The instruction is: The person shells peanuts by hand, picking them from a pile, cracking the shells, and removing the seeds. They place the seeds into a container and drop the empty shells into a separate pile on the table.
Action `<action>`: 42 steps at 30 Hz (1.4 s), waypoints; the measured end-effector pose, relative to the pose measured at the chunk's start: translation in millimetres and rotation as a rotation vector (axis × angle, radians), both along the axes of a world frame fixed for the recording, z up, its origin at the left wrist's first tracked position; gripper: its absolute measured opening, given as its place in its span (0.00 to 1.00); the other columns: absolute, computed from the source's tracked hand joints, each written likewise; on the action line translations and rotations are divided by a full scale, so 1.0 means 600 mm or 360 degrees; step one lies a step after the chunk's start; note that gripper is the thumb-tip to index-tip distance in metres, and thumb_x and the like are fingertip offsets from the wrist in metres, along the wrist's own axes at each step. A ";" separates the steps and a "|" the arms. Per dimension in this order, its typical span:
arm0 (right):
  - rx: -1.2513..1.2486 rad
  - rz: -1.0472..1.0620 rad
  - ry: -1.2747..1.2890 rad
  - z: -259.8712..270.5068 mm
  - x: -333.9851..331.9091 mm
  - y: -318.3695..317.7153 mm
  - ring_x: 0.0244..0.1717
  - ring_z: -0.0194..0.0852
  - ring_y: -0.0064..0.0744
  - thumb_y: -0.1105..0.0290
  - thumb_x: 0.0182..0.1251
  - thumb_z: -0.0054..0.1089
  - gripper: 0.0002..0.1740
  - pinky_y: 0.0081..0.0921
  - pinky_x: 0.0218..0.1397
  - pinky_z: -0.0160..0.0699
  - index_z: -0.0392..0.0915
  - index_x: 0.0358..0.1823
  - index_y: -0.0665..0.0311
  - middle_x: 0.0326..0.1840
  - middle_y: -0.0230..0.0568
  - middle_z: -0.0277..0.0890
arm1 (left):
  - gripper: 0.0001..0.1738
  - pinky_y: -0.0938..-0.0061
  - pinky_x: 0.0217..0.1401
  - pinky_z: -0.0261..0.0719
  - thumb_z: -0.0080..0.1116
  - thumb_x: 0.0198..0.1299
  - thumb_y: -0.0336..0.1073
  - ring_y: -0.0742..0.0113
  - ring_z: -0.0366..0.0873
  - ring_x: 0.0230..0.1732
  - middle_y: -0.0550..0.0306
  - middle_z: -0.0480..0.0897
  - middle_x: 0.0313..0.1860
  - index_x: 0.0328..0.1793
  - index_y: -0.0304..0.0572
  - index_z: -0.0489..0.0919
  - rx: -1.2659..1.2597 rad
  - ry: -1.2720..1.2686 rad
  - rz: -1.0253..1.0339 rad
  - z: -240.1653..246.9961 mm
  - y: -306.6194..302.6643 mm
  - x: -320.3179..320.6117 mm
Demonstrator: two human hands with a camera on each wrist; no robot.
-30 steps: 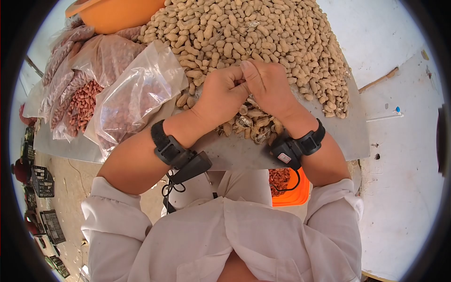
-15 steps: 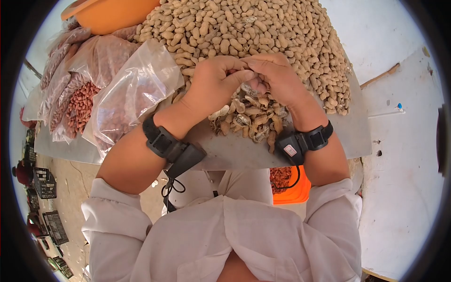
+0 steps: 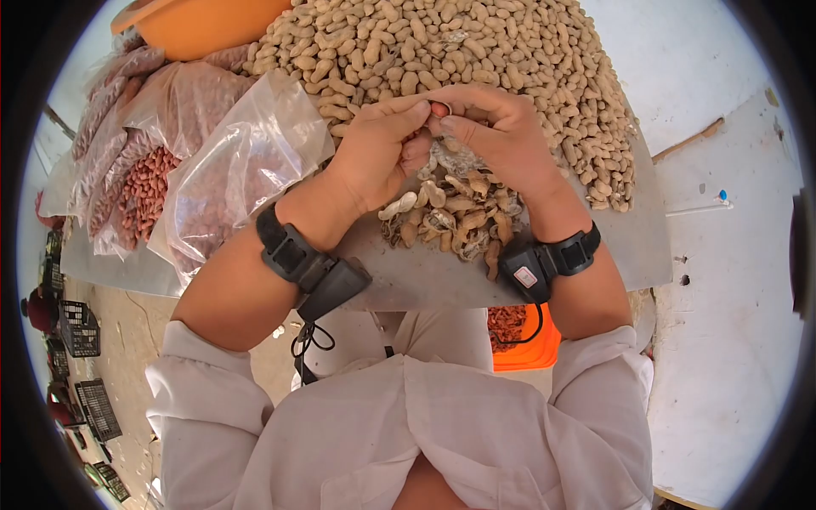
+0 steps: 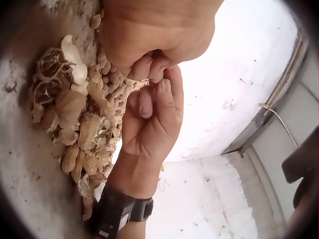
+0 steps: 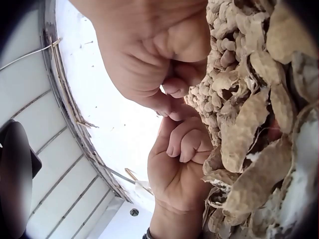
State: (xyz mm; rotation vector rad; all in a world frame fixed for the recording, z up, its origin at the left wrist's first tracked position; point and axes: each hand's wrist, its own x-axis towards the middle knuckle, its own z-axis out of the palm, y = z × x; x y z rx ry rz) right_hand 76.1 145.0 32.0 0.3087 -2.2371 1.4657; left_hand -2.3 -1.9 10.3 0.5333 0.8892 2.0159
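Over the front of a big heap of unshelled peanuts [image 3: 476, 51], the two hands meet at their fingertips. A reddish peanut kernel [image 3: 439, 109] shows between them. My left hand [image 3: 370, 149] pinches at the kernel with thumb and forefinger, its other fingers curled in, with a bit of red showing among them. The right hand [image 3: 510, 140] pinches at the same spot, thumb against forefinger. In both wrist views the fingers mostly hide what is held. Below the hands lies a small pile of broken peanut shells [image 3: 463, 212].
On the left, clear plastic bags [image 3: 246, 183] hold red kernels, with loose kernels [image 3: 146, 191] in an open one. An orange basin [image 3: 204, 25] stands behind them. Under the table edge [image 3: 408, 293] is an orange tub [image 3: 544, 344] with reddish contents.
The joined hands first parted slightly, uncovering the shell pile. Now the fingertips are together higher up, with a red kernel showing between them.
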 end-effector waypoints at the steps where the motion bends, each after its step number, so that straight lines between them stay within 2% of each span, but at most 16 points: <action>1: 0.0137 -0.0029 0.0054 0.002 0.001 0.002 0.29 0.72 0.21 0.77 0.55 0.57 0.13 0.18 0.32 0.71 0.79 0.44 0.63 0.32 0.32 0.77 | 0.11 0.84 0.19 0.55 0.43 0.67 0.33 0.78 0.57 0.19 0.64 0.68 0.23 0.39 0.33 0.75 0.0012 -0.0082 -0.0031 -0.001 0.001 -0.001; 5: 0.0641 -0.0121 0.0234 0.018 0.007 0.000 0.30 0.72 0.28 0.76 0.52 0.59 0.11 0.23 0.35 0.73 0.80 0.39 0.61 0.30 0.35 0.76 | 0.12 0.84 0.19 0.54 0.44 0.66 0.35 0.77 0.57 0.19 0.63 0.68 0.22 0.37 0.33 0.74 0.0031 -0.0426 -0.0133 -0.012 0.003 -0.011; 8: 0.0819 -0.0219 0.0328 0.015 0.006 0.001 0.31 0.72 0.33 0.75 0.51 0.59 0.10 0.25 0.36 0.73 0.80 0.37 0.61 0.29 0.36 0.75 | 0.12 0.85 0.18 0.55 0.46 0.65 0.36 0.78 0.57 0.18 0.63 0.68 0.22 0.38 0.33 0.75 -0.0031 -0.0542 -0.0108 -0.007 0.004 -0.007; 11: 0.0791 -0.0267 0.0206 0.031 0.015 0.001 0.29 0.72 0.28 0.74 0.52 0.60 0.09 0.24 0.34 0.71 0.81 0.37 0.62 0.27 0.35 0.74 | 0.12 0.85 0.18 0.55 0.47 0.64 0.35 0.79 0.57 0.18 0.63 0.69 0.22 0.39 0.32 0.76 -0.0056 -0.0491 -0.0034 0.000 0.001 -0.006; 14: 0.0209 -0.0087 -0.0140 0.029 0.021 0.020 0.26 0.70 0.21 0.72 0.53 0.61 0.07 0.21 0.31 0.69 0.81 0.34 0.63 0.23 0.31 0.73 | 0.11 0.86 0.18 0.55 0.49 0.63 0.34 0.79 0.57 0.18 0.65 0.69 0.22 0.40 0.33 0.76 -0.0050 -0.0331 0.0084 -0.004 -0.001 -0.017; 17: 0.0327 0.0191 -0.0505 0.033 0.023 0.037 0.24 0.66 0.15 0.67 0.54 0.63 0.09 0.17 0.27 0.65 0.81 0.30 0.65 0.21 0.28 0.73 | 0.11 0.87 0.18 0.56 0.49 0.64 0.36 0.80 0.57 0.18 0.66 0.68 0.22 0.44 0.34 0.75 -0.0050 -0.0192 0.0143 -0.006 -0.004 -0.021; 20: 0.0508 0.0347 -0.0494 0.032 0.023 0.046 0.23 0.67 0.17 0.63 0.52 0.64 0.11 0.18 0.26 0.65 0.81 0.28 0.66 0.21 0.30 0.74 | 0.12 0.87 0.19 0.56 0.48 0.65 0.36 0.81 0.57 0.19 0.67 0.67 0.22 0.46 0.34 0.74 -0.0060 -0.0125 0.0171 -0.006 -0.004 -0.020; 23: 0.0432 0.0071 -0.0908 0.034 0.020 0.059 0.24 0.71 0.23 0.62 0.50 0.64 0.13 0.22 0.28 0.68 0.80 0.26 0.66 0.22 0.35 0.76 | 0.12 0.87 0.19 0.55 0.49 0.65 0.36 0.81 0.57 0.19 0.67 0.67 0.23 0.46 0.33 0.74 -0.0039 -0.0119 0.0177 -0.009 -0.004 -0.022; 26: 0.0873 -0.0250 -0.0557 0.019 0.010 0.041 0.28 0.73 0.25 0.67 0.53 0.62 0.10 0.22 0.31 0.70 0.80 0.30 0.67 0.25 0.37 0.77 | 0.11 0.87 0.20 0.55 0.49 0.64 0.35 0.81 0.57 0.20 0.67 0.68 0.24 0.45 0.34 0.74 -0.0038 -0.0121 0.0179 -0.012 -0.002 -0.024; 29: 0.1120 -0.0329 -0.0527 -0.003 -0.002 0.041 0.28 0.73 0.29 0.68 0.52 0.63 0.09 0.24 0.32 0.70 0.80 0.31 0.66 0.26 0.38 0.77 | 0.10 0.88 0.20 0.55 0.51 0.63 0.35 0.81 0.57 0.20 0.67 0.68 0.25 0.45 0.36 0.75 -0.0058 -0.0086 0.0177 -0.014 0.000 -0.024; 32: 0.1329 -0.0263 -0.0431 -0.017 -0.009 0.043 0.29 0.75 0.32 0.69 0.52 0.62 0.09 0.25 0.34 0.71 0.80 0.32 0.66 0.28 0.40 0.77 | 0.09 0.88 0.20 0.55 0.52 0.62 0.34 0.82 0.58 0.21 0.68 0.69 0.26 0.44 0.37 0.76 -0.0083 -0.0081 0.0196 -0.014 0.001 -0.022; 35: 0.1131 -0.0181 -0.0426 0.001 -0.004 0.037 0.31 0.76 0.29 0.71 0.55 0.60 0.08 0.23 0.35 0.73 0.79 0.34 0.67 0.30 0.39 0.77 | 0.08 0.88 0.20 0.55 0.53 0.61 0.32 0.82 0.59 0.21 0.69 0.69 0.25 0.44 0.36 0.77 -0.0105 -0.0063 0.0225 -0.015 0.002 -0.021; 38: 0.0216 -0.0162 -0.0341 -0.006 -0.003 0.041 0.32 0.76 0.28 0.71 0.56 0.60 0.07 0.24 0.36 0.74 0.79 0.34 0.66 0.32 0.36 0.78 | 0.09 0.87 0.20 0.56 0.55 0.61 0.31 0.82 0.59 0.21 0.69 0.69 0.24 0.45 0.35 0.78 -0.0180 0.0021 0.0243 -0.015 0.002 -0.019; 41: -0.0277 0.0076 -0.0306 0.001 -0.002 0.041 0.34 0.75 0.22 0.73 0.60 0.57 0.08 0.20 0.37 0.75 0.76 0.40 0.68 0.33 0.35 0.77 | 0.11 0.87 0.20 0.57 0.57 0.59 0.30 0.82 0.60 0.20 0.68 0.72 0.25 0.47 0.35 0.79 -0.0249 0.0165 0.0258 -0.009 0.003 -0.007; 42: -0.0335 0.0119 -0.0297 0.000 -0.003 0.041 0.33 0.76 0.22 0.73 0.61 0.57 0.09 0.20 0.37 0.75 0.76 0.41 0.68 0.33 0.36 0.77 | 0.11 0.87 0.20 0.58 0.58 0.59 0.30 0.82 0.60 0.20 0.67 0.73 0.25 0.47 0.35 0.79 -0.0265 0.0219 0.0267 -0.007 0.003 -0.003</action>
